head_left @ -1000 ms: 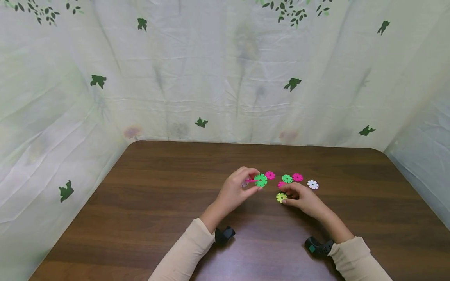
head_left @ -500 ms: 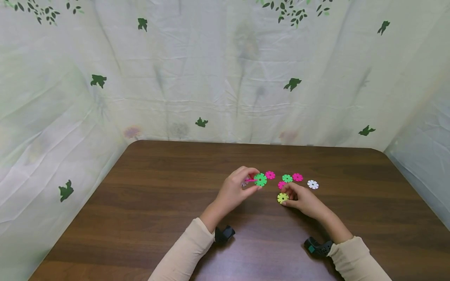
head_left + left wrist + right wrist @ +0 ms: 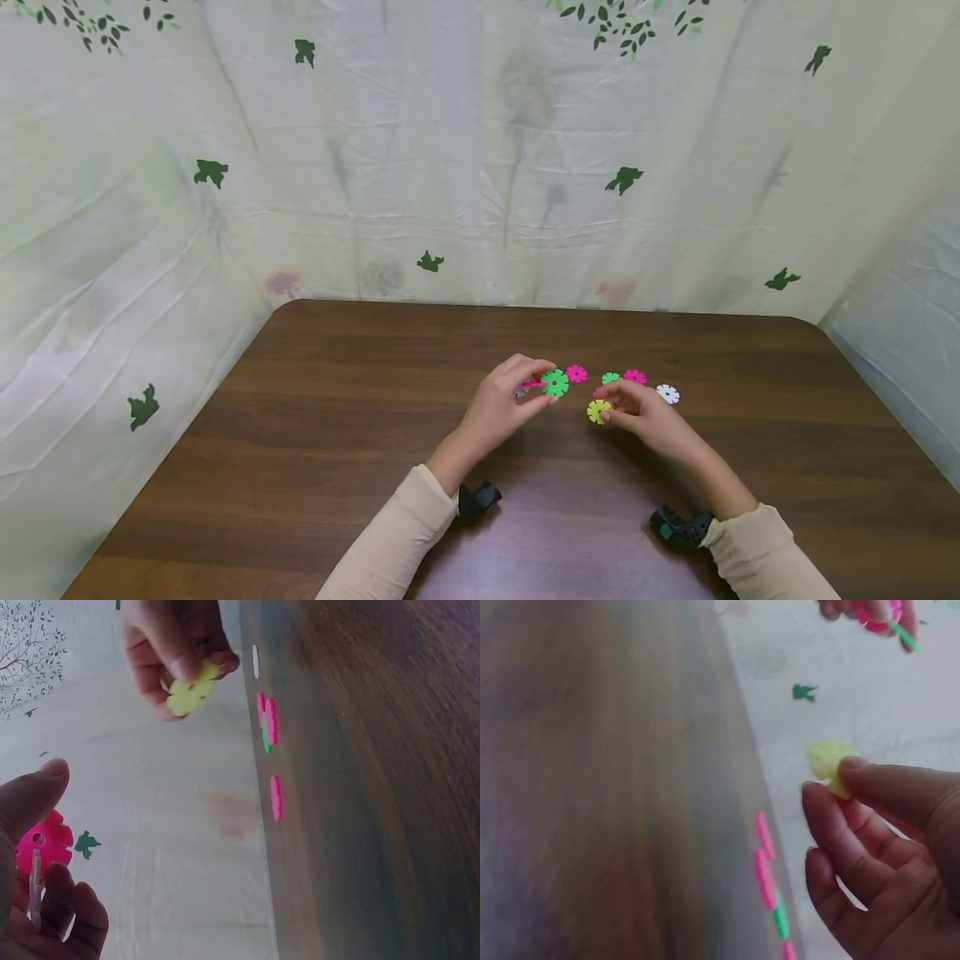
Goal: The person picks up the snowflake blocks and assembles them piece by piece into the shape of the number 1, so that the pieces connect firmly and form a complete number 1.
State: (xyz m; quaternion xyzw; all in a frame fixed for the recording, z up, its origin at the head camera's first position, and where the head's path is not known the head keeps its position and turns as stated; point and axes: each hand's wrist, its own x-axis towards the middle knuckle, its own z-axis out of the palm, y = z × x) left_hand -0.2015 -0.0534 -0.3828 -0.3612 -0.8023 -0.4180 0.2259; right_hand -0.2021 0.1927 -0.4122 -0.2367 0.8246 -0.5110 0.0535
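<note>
My left hand (image 3: 498, 404) holds a small cluster of notched plastic discs. A green disc (image 3: 556, 383) faces the head camera at its fingertips. In the left wrist view, a pink disc (image 3: 46, 844) and a white disc (image 3: 35, 892) slotted into it show between thumb and fingers. My right hand (image 3: 656, 423) pinches a yellow notched disc (image 3: 597, 412) between thumb and fingertips, just right of the cluster and apart from it. The right wrist view shows that yellow disc (image 3: 829, 761) held above the table, blurred.
Behind the hands on the brown wooden table (image 3: 360, 433) lie loose discs: a pink one (image 3: 576, 373), a partly covered green one (image 3: 611, 378), another pink one (image 3: 634, 377) and a white one (image 3: 667, 394). A further pink disc is mostly hidden by the right fingers. A patterned curtain (image 3: 480, 167) hangs beyond.
My right hand has moved up slightly with the yellow disc, covering more of the pink and green discs behind. My left hand and its cluster have hardly moved.
</note>
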